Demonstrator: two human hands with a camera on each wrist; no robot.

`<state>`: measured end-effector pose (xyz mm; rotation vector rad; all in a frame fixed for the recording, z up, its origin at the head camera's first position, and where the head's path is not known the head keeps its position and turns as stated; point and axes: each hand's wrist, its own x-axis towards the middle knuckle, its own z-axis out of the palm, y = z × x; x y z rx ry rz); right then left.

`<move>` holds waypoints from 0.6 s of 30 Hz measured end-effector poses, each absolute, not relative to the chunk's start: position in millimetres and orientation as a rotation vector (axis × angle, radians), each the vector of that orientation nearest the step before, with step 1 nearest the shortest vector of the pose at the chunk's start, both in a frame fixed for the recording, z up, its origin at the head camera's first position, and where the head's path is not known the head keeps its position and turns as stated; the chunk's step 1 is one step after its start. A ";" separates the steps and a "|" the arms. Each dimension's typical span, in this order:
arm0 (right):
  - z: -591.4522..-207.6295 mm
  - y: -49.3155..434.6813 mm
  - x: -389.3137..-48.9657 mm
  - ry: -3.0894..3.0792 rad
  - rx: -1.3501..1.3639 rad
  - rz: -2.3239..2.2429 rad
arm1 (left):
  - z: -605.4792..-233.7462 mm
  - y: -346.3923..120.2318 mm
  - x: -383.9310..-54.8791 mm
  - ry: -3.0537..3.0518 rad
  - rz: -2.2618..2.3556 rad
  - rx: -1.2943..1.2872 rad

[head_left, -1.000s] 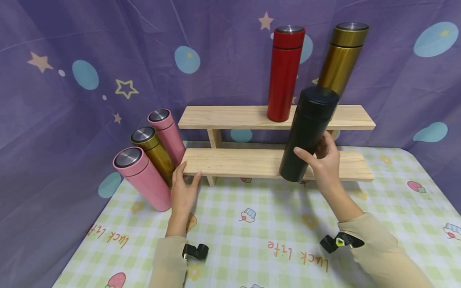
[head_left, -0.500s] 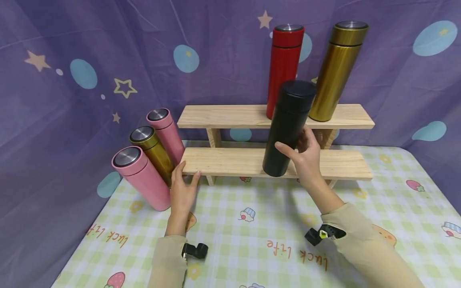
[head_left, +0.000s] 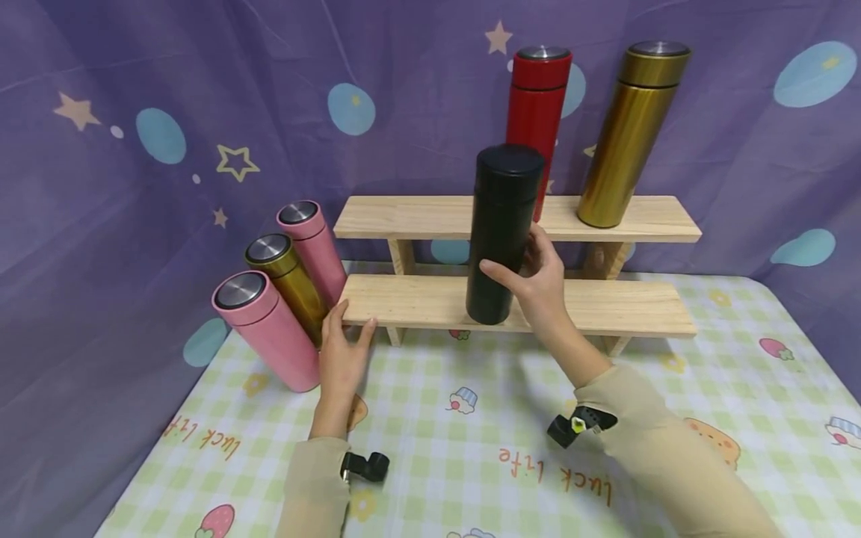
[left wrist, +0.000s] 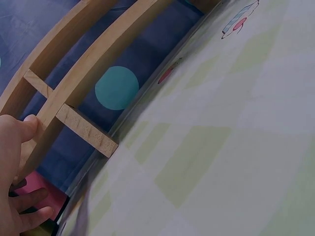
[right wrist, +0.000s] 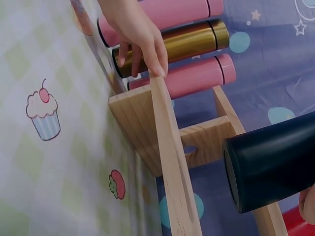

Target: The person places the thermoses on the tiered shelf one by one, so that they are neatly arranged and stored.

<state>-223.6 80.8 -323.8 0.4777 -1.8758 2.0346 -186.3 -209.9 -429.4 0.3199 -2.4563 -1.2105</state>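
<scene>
My right hand [head_left: 541, 284] grips a black thermos bottle [head_left: 501, 217] around its lower half, thumb across the front. The bottle stands nearly upright in the air over the middle of the lower board of a two-tier wooden shelf [head_left: 403, 297]. In the right wrist view the base of the black thermos [right wrist: 234, 174] shows a gap above that board. My left hand [head_left: 343, 362] holds the left end of the lower board, thumb at the front edge and index finger at the end. Its other fingers [right wrist: 135, 61] hang beside the board, near the bottles on the left.
On the upper board [head_left: 410, 215] stand a red thermos [head_left: 538, 112], partly hidden by the black one, and a gold thermos [head_left: 625, 142]. Left of the shelf are a pink thermos [head_left: 282, 336], a gold one [head_left: 296, 288] and another pink one [head_left: 321, 246]. A checked cloth [head_left: 417, 448] covers the table.
My right hand has carried the black thermos leftward along the shelf, and it has come more upright. The gold thermos on top is uncovered; the red one is now partly covered. My left hand stays put.
</scene>
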 end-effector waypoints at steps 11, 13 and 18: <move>-313.5 55.2 -236.8 -1.862 0.533 1.969 | -428.6 -208.6 -187.4 -2.458 -1.208 0.323; -310.8 52.2 -239.7 -1.849 0.541 1.971 | -428.9 -208.4 -187.5 -2.457 -1.212 0.326; -304.1 46.6 -245.9 -1.829 0.548 1.974 | -429.4 -208.6 -187.2 -2.457 -1.217 0.330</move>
